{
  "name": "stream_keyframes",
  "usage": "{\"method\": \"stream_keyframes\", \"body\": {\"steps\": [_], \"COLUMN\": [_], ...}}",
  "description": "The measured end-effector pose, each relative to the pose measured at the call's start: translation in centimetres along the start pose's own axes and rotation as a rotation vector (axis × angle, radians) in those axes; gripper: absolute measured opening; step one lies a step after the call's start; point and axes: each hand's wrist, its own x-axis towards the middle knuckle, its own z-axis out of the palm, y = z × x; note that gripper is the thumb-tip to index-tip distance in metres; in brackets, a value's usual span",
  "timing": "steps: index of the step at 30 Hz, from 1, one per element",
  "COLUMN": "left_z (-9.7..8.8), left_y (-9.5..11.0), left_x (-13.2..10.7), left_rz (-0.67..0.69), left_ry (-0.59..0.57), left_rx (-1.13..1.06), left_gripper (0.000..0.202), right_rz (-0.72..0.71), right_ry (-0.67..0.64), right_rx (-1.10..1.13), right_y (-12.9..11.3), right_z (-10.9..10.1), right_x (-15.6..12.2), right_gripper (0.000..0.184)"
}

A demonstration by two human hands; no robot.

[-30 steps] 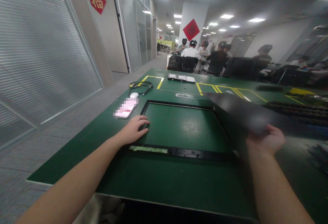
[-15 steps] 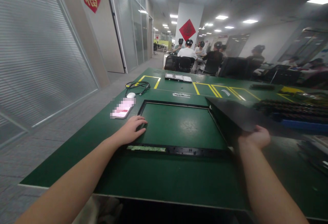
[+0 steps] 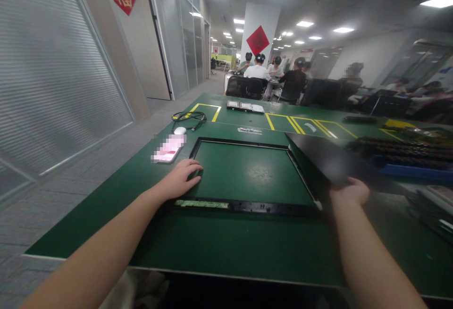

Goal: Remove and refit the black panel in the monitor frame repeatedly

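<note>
A thin black rectangular frame (image 3: 244, 143) lies on the green table, with a green circuit strip (image 3: 201, 204) along the left part of its near bar. My left hand (image 3: 182, 177) rests over the frame's left bar, fingers curled across it and thumb apart; the bar under the palm is hidden. In my right hand (image 3: 352, 192) is the near edge of a large dark flat panel (image 3: 325, 160). The panel is tilted up at the frame's right side. Whether it touches the right bar I cannot tell.
Left of the frame lie a phone (image 3: 170, 149), a white mouse (image 3: 180, 130) and a coiled black cable (image 3: 189, 119). Flat silver-topped pieces (image 3: 245, 106) sit farther back near yellow tape outlines (image 3: 272, 121). A blue tray (image 3: 406, 170) stands at right. Several people sit beyond the table.
My right hand and the panel's near edge have shifted very slightly, and a reflection now shows on the panel. The left hand stays on the frame. The view has moved a little.
</note>
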Motion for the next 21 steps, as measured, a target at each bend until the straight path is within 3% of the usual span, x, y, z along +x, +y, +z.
{"method": "stream_keyframes", "body": {"steps": [6,21], "left_z": [0.2,0.1], "left_y": [-0.3,-0.1], "left_x": [0.0,0.0], "left_rz": [0.008,0.011], "left_ry": [0.001,0.007], "left_rx": [0.004,-0.017], "left_gripper": [0.047,0.047], "right_rz": [0.090,0.164], "right_ry": [0.164,0.244], "right_rx": [0.038,0.019], "right_y": [0.1,-0.4], "right_z": [0.4,0.8], "right_x": [-0.5,-1.8], "right_gripper": [0.026,0.024]}}
